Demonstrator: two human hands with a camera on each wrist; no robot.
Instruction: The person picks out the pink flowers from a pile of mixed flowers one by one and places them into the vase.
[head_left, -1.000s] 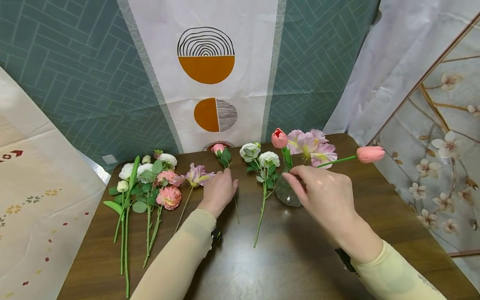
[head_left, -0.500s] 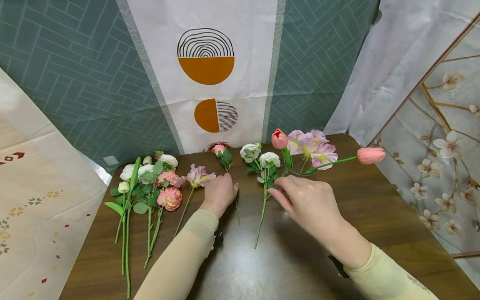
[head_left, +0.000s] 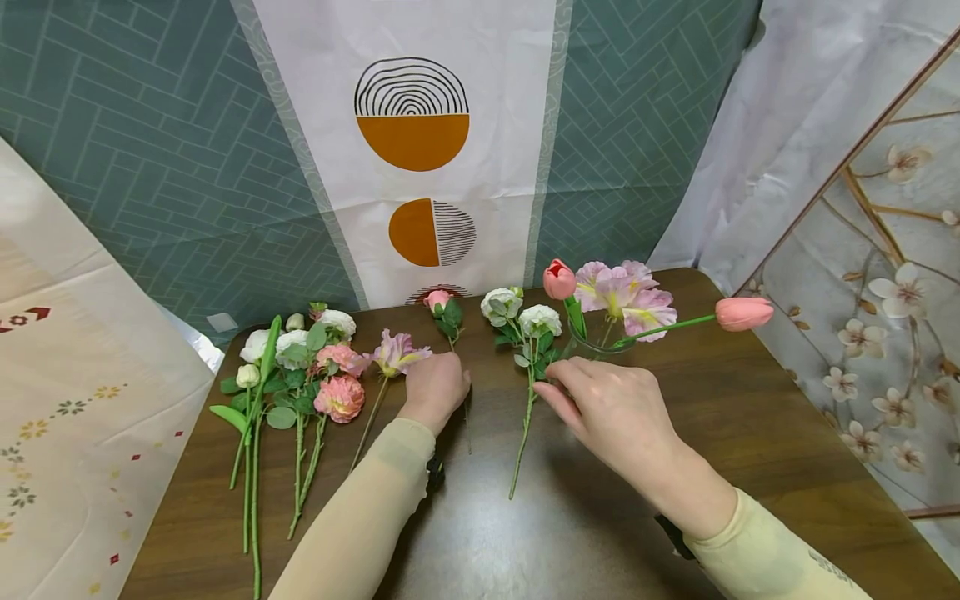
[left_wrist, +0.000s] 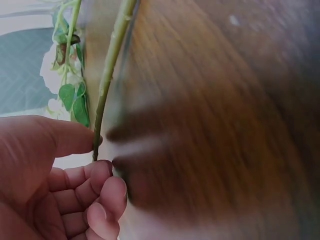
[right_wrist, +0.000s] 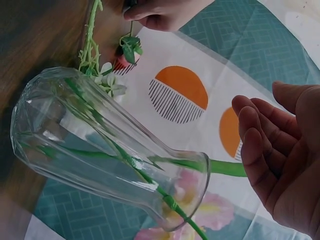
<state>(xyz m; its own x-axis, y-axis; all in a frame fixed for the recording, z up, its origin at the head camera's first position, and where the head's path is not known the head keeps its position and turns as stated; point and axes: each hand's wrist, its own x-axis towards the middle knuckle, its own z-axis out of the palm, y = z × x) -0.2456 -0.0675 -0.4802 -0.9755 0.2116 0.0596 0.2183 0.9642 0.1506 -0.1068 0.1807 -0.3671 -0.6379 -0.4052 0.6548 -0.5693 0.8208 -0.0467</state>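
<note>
My left hand [head_left: 437,390] pinches the stem [left_wrist: 106,82] of a pink rose [head_left: 437,300] between thumb and fingertips, low over the table. The rose's bloom lies toward the back edge. My right hand [head_left: 618,408] is in front of the glass vase [right_wrist: 35,120], fingers loosely bent and holding nothing. In the right wrist view, that hand [right_wrist: 285,160] is apart from the vase's mouth. The vase holds an upright pink tulip [head_left: 558,279], another pink tulip [head_left: 744,313] leaning far right, and a lilac ruffled flower [head_left: 630,300].
A white-flowered stem [head_left: 540,320] lies between the hands. Left of my left hand are a lilac flower [head_left: 396,353], pink blooms [head_left: 340,397], white blooms [head_left: 292,347] and long green stems [head_left: 255,500]. Fabric hangs behind the brown table [head_left: 495,550].
My right hand has moved left and down from the vase's mouth, uncovering its rim. The left hand has shifted slightly down along the rose, and the stem has moved a little.
</note>
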